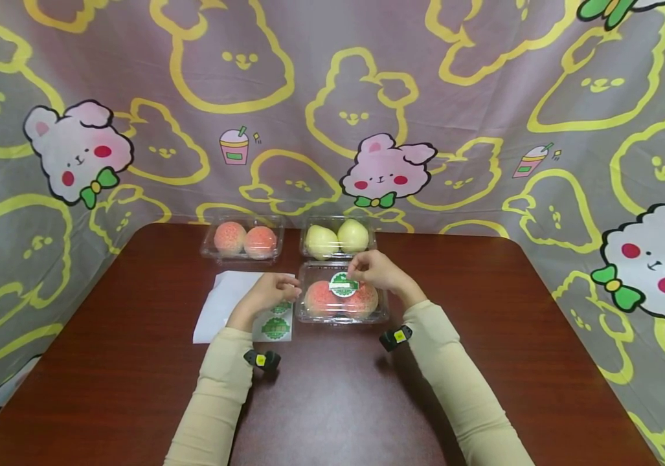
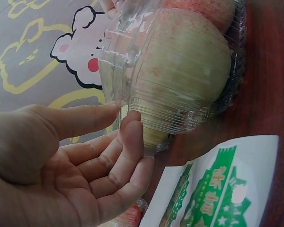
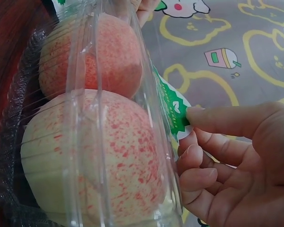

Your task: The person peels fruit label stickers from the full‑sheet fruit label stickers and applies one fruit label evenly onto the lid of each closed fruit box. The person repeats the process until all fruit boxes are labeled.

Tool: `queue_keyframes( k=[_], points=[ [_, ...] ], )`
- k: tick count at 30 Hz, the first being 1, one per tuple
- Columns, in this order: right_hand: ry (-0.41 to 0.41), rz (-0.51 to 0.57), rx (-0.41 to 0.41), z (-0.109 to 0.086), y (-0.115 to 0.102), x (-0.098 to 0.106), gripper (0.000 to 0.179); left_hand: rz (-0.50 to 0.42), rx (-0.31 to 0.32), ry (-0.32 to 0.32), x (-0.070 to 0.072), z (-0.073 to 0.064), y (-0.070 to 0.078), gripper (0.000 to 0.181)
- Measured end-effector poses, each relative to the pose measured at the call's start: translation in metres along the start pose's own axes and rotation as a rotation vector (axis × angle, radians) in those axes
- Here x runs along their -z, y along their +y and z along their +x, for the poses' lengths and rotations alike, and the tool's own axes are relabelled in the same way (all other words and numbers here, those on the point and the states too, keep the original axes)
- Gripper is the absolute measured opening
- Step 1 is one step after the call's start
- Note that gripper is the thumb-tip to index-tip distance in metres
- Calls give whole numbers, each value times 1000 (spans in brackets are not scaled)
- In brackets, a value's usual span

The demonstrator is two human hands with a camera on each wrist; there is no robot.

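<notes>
A clear plastic box (image 1: 340, 318) with two peaches (image 1: 322, 301) inside stands in front of me. Above its lid, my right hand (image 1: 380, 270) pinches the edge of a round green-and-white sticker (image 1: 344, 285) between thumb and fingers. The right wrist view shows the sticker (image 3: 175, 109) tilted against the lid's top. My left hand (image 1: 268, 292) is at the box's left side, over the sticker sheet (image 1: 215, 317). In the left wrist view its thumb and fingertips (image 2: 132, 125) come right up to the box edge, with the fingers loosely bent.
Behind stand two more clear boxes: one with two peaches (image 1: 230, 239) at the left, one with two pale yellow-green fruits (image 1: 352, 236) directly behind the front box. Green stickers (image 1: 276, 329) remain on the white sheet. A patterned curtain (image 1: 472, 188) hangs around the brown table (image 1: 484, 310).
</notes>
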State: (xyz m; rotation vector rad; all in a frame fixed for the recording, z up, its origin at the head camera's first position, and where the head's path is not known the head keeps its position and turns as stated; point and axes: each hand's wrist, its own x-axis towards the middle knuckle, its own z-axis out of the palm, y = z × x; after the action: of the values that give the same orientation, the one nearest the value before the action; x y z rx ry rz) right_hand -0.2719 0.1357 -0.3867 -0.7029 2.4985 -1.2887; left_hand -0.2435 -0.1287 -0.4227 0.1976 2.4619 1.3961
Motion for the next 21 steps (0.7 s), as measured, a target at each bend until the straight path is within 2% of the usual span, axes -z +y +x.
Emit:
queue_keyframes(
  k=[4, 5, 9, 14, 21],
  points=[
    [15, -45, -22, 1, -2, -2, 10, 4, -4, 0, 0, -1, 0, 32],
    [21, -69, -55, 1, -4, -3, 9, 3, -3, 1, 0, -1, 0, 32],
    [40, -152, -91, 3, -5, -6, 9, 1, -10, 0, -1, 0, -1, 32],
    [52, -238, -101, 4, -7, -8, 8, -4, -10, 2, 0, 0, -1, 32],
    [74, -301, -112, 5, -13, -10, 10, 2, -12, 5, 0, -1, 0, 32]
  ],
)
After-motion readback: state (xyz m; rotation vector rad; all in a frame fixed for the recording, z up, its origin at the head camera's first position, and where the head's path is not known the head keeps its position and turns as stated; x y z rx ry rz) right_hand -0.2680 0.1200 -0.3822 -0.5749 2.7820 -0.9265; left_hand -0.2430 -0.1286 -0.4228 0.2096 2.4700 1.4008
